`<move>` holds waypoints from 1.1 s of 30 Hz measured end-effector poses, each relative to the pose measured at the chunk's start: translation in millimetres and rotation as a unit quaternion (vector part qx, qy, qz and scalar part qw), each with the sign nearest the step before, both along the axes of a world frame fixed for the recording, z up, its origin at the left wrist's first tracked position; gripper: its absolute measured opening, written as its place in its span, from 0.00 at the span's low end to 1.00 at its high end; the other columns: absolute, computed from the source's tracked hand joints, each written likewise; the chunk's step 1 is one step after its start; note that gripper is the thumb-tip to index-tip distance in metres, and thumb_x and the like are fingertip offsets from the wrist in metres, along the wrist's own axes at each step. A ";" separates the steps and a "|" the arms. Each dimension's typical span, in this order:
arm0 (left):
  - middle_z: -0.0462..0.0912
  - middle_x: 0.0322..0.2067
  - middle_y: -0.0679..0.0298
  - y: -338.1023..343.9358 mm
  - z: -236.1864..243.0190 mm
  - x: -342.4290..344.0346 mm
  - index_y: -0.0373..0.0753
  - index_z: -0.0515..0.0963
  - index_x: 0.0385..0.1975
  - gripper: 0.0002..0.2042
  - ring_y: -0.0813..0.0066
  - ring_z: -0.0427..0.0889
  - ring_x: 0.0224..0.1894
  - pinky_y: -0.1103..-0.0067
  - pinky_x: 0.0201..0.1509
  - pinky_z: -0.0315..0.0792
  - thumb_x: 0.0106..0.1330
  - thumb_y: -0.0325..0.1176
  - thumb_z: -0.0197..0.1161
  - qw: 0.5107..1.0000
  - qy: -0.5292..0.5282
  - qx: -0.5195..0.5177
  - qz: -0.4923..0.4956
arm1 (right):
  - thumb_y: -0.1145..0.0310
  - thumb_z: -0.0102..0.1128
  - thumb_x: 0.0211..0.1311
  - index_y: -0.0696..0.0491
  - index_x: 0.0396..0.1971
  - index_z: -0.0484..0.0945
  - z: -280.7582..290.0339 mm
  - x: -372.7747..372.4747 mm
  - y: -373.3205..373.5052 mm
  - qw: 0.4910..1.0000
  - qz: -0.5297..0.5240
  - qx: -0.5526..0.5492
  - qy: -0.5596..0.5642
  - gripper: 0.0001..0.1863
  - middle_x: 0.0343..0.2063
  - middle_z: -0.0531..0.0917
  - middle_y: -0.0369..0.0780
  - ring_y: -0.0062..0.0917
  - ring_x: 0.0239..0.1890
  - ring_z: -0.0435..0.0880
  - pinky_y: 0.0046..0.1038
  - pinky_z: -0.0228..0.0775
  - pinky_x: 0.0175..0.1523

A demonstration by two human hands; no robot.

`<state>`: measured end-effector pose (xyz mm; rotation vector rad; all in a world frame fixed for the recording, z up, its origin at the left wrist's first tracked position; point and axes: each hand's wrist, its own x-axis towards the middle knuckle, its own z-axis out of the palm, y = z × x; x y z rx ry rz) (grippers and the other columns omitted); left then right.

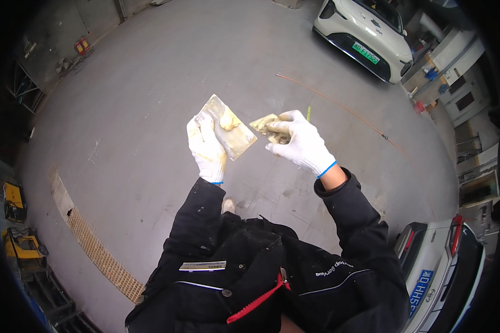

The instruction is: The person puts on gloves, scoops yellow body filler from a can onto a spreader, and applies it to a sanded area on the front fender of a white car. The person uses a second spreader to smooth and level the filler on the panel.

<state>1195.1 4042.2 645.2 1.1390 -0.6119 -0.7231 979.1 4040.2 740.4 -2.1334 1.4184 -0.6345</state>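
In a white knit glove, my left hand (206,145) grips a flat rectangular board (241,145) by its left side, thumb on top. The board is smeared, and a lump of pale yellow putty (229,120) sits on its upper half. My right hand (304,143), gloved the same way, pinches a putty-caked spreader (263,122) between thumb and fingers. Its tip is close to the board's right corner; I cannot tell whether they touch. Both hands are held out in front of my body, above the grey floor.
A white car (366,36) stands at the far right, and a silver car's rear (436,272) is at the near right. An orange hose (339,104) lies across the floor. A floor grate (97,250) runs along the left, near yellow equipment (23,244). Red extinguishers (82,46) stand far left.
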 end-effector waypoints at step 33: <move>0.89 0.42 0.55 -1542.5 -55.6 -59.6 0.32 0.77 0.60 0.15 0.76 0.86 0.43 0.75 0.53 0.80 0.80 0.33 0.59 0.982 -0.139 -0.024 -0.128 | 0.59 0.77 0.59 0.48 0.56 0.90 -19.4 -23.1 -1504.9 0.994 -0.063 0.013 0.091 0.24 0.59 0.82 0.45 0.40 0.52 0.89 0.34 0.82 0.61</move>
